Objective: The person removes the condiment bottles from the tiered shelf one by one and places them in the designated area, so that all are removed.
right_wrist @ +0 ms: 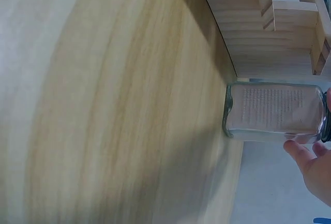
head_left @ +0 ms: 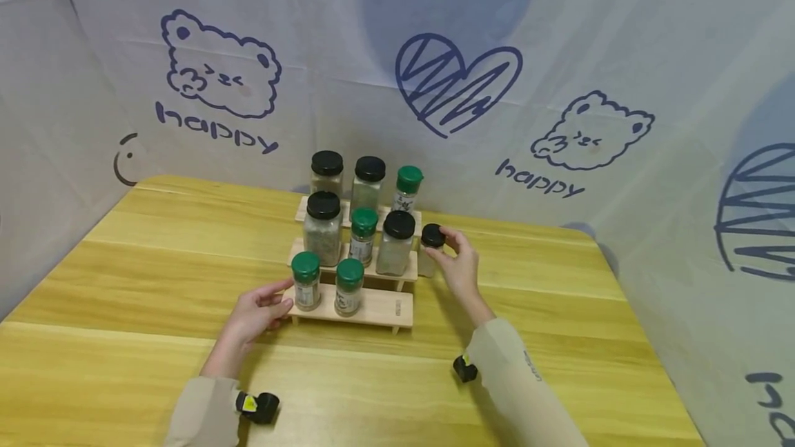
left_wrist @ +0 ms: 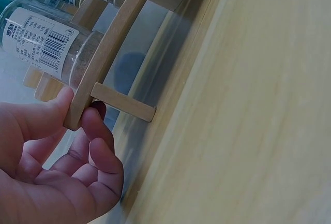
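Step in hand seems positioning black-capped jar, just right of rack, upright, base apparently on surface. Hands apart: right hand pinches jar's top, left hand pinches rack's front left end. Next move likely calls for steady rack.

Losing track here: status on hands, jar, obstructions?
Left hand pinches rack, front left corner. Right hand grips black-lidded jar. Rack close beside jar; possible snag.
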Demonstrator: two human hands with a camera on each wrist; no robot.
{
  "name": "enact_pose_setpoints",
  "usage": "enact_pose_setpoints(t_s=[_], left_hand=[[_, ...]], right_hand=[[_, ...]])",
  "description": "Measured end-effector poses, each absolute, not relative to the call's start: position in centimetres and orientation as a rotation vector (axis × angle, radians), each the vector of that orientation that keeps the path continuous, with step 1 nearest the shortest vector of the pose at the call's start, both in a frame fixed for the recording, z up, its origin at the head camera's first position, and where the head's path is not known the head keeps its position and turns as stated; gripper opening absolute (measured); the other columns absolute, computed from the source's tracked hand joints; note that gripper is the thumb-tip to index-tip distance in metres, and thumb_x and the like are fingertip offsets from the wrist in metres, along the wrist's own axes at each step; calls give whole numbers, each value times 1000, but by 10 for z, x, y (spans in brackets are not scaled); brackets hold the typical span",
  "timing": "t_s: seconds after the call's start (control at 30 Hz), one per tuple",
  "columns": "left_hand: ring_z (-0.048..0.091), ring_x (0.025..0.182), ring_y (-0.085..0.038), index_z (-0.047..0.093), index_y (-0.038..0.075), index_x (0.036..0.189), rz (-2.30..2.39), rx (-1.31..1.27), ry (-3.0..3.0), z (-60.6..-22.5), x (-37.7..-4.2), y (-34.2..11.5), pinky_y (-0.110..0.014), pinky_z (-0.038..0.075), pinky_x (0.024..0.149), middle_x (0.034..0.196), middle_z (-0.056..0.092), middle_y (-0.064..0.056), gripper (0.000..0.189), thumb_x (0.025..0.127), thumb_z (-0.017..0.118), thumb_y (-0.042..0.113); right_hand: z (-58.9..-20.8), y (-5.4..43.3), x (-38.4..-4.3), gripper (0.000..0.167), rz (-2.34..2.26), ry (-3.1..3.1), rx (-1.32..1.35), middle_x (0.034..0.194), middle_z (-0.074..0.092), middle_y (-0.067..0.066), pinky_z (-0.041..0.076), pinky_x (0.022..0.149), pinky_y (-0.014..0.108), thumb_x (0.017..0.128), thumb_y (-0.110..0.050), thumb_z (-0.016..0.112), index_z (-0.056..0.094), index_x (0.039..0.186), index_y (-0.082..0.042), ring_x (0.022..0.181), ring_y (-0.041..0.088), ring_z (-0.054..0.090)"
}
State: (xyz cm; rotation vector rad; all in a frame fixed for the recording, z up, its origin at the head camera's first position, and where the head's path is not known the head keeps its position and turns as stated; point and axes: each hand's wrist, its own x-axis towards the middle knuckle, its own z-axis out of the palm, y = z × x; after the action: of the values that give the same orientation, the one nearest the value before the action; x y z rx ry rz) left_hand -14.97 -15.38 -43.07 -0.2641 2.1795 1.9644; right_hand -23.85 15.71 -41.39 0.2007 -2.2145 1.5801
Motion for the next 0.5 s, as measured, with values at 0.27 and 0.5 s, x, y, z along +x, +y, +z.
enact_pose_setpoints(t_s=[0.27,0.5], left_hand=[[55,71,-11,43,-3,129,1957,-269,2175,-431,-151,-154,-26,45,61,89,55,-3,45,88,56,7],[55,71,-11,43,-3,129,1953,-270,2175,-431,-151,-154,-25,45,61,89,55,-3,45,88,57,7]], right_hand=[[-413,160,-231,42,1721,-2134,195,113,51,27,43,85,47,73,9,68,51,111,14,107,38,48],[-418,164,-227,40,1712,-2119,137,113,51,25,43,86,44,75,7,66,50,111,14,105,36,48]])
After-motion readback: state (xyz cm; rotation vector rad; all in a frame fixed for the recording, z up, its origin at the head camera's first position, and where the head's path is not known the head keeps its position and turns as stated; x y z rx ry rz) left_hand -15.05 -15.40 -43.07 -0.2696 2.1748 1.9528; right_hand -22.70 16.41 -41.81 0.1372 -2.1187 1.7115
